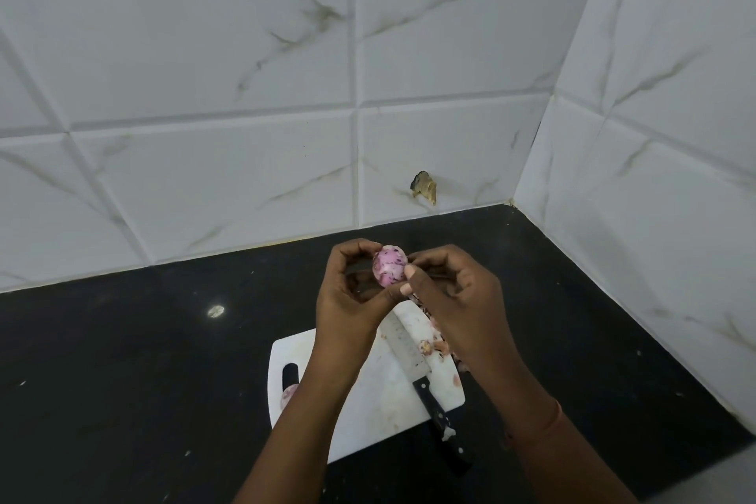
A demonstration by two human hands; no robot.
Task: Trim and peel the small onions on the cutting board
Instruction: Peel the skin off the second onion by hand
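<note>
Black counter (122,360) meets tiled walls, corner upper right, open room frame left. White cutting board (380,413) lower centre, knife (413,364) across it. Our left hand (352,295) and right hand (450,299) pinch onion (388,266) above board's far edge.

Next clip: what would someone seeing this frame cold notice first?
The pink onion held up mid-frame, gripped by the left hand while the right hand picks at its skin. Below them, the knife lies untouched on the white cutting board amid peel scraps, on a black counter.
</note>
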